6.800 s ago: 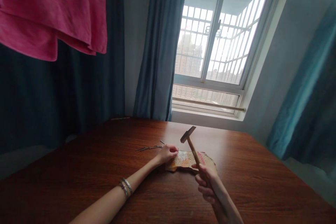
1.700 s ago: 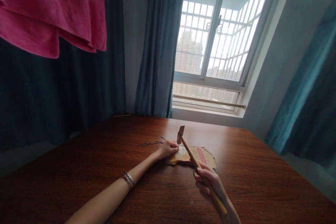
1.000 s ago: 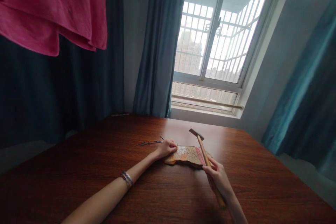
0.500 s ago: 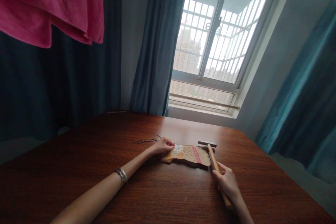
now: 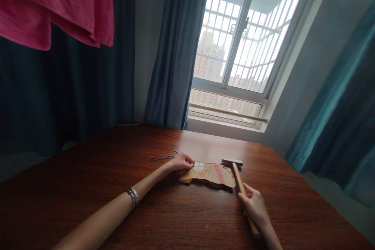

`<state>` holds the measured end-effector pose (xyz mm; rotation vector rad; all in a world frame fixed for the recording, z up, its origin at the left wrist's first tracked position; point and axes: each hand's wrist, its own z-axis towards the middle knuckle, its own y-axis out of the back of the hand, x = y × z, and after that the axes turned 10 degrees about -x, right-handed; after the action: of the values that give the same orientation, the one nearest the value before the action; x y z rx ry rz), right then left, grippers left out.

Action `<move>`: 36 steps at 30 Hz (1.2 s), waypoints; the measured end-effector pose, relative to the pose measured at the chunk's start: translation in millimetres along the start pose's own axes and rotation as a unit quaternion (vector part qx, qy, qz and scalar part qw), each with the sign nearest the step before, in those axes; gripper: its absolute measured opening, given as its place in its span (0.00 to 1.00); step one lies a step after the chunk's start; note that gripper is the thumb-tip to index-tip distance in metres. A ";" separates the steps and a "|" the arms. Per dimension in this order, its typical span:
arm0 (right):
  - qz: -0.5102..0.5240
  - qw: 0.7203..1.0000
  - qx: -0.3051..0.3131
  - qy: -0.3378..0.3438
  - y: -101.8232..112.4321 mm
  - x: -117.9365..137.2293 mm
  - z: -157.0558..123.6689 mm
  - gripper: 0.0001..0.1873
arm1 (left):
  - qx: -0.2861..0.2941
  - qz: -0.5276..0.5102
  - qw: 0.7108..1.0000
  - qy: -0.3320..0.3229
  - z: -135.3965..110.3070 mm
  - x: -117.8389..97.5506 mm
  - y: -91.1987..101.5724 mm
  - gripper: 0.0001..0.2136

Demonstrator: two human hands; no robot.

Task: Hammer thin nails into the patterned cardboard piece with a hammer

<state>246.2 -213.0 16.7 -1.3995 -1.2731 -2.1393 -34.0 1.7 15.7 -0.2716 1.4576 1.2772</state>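
A flat tan piece of board (image 5: pixel 209 173) with a dotted pattern and a pink stripe lies on the brown wooden table (image 5: pixel 88 187). My left hand (image 5: pixel 182 161) rests at its left end, fingers pinched together on something too small to make out. A hammer (image 5: pixel 238 179) with a wooden handle lies on the table just right of the board, its dark head pointing away from me. My right hand (image 5: pixel 254 205) lies over the handle's near part, fingers loosely curled on it.
Several thin nails (image 5: pixel 160 158) lie on the table left of my left hand. A window (image 5: pixel 237 47) with blue curtains stands behind the table. A pink cloth (image 5: pixel 55 4) hangs at the upper left. A bracelet (image 5: pixel 132 195) is on my left wrist.
The hammer, raised over the board earlier, has come down and now lies flat on the table right of the board. My left hand has stayed at the board's left end.
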 end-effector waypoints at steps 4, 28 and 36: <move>0.002 1.000 0.003 0.001 -1.8 -4.2 1.6 0.30 | 0.015 -0.011 0.999 0.031 1.1 2.7 1.1 0.15; -0.320 0.945 -0.020 0.069 0.9 8.9 -11.3 0.20 | -0.220 0.321 0.908 0.153 25.0 37.4 45.6 0.16; -0.378 0.909 -0.110 0.140 -5.7 19.1 -13.3 0.21 | -0.168 0.365 0.901 0.167 26.5 27.4 51.2 0.10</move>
<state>225.3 -216.2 28.1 -0.6429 -1.6721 -2.9213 -66.9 55.3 26.6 -0.1754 1.6950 2.1877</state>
